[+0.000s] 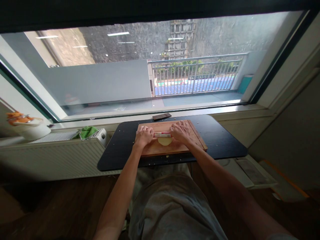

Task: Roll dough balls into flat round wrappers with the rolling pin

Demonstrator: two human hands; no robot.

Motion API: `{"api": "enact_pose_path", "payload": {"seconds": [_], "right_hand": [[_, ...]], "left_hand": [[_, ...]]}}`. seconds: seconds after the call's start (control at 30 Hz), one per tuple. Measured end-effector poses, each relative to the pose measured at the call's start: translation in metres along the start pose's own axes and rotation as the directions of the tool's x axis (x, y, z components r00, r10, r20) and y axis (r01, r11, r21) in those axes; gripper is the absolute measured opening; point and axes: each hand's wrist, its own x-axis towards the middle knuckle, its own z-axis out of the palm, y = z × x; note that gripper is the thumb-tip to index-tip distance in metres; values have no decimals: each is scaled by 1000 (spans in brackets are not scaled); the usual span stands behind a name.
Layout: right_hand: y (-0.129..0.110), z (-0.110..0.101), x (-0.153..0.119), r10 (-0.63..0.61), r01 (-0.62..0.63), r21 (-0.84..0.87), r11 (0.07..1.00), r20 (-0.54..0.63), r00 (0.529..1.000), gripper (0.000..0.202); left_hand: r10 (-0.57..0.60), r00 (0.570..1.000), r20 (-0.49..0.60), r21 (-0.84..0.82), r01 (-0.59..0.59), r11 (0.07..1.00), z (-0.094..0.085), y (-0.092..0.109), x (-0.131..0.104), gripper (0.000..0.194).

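At far left, a green cloth (88,132) is lying on a white radiator (72,158) beside a black table (221,140). A person's left hand (145,135) is gripping the left end of a slim white-and-red rod (162,134), fingers curled over it. At center, the rod is lying across the far side of a pale disc (165,141), which is resting flat on a wooden board (155,150) on the table. The right hand (180,131) is clasping the rod's right end.
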Motion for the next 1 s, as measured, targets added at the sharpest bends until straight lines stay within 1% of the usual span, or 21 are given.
{"api": "enact_pose_path", "payload": {"seconds": [0.1, 0.23, 0.33, 0.47, 0.53, 0.63, 0.73, 0.83, 1.0], "right_hand": [[-4, 0, -12, -21, 20, -21, 1000, -15, 1000, 46], [-11, -1, -24, -10, 10, -11, 1000, -6, 1000, 49], [-15, 1, -34, -2, 2, 6, 1000, -57, 998, 48], [-15, 7, -41, 7, -5, 24, 1000, -95, 995, 45], [-13, 11, -38, 25, -19, 45, 999, -122, 992, 47], [-7, 17, -25, 32, -23, 65, 998, -140, 990, 47], [0, 22, -10, 30, -25, 47, 999, -98, 995, 44], [6, 23, -1, 27, -24, 35, 999, -66, 997, 45], [16, 19, 8, -73, 71, 47, 996, 37, 997, 49]], "left_hand": [[48, 998, -28, -9, -48, 999, 7, -2, -2, 47], [20, 998, -56, -75, -24, 997, 12, -4, -2, 49], [11, 998, -63, -97, -17, 995, 12, -3, 1, 52], [2, 996, -86, -62, -7, 998, 9, 3, 3, 55], [0, 995, -101, -38, -4, 999, 7, 5, 3, 55], [11, 991, -135, -5, -12, 1000, 4, 7, 1, 51], [4, 987, -159, 11, -2, 1000, -3, 11, -4, 43], [-34, 987, -158, 10, 36, 999, -14, 20, -9, 42], [-78, 988, -134, -2, 78, 997, -31, 35, -14, 46]]}}
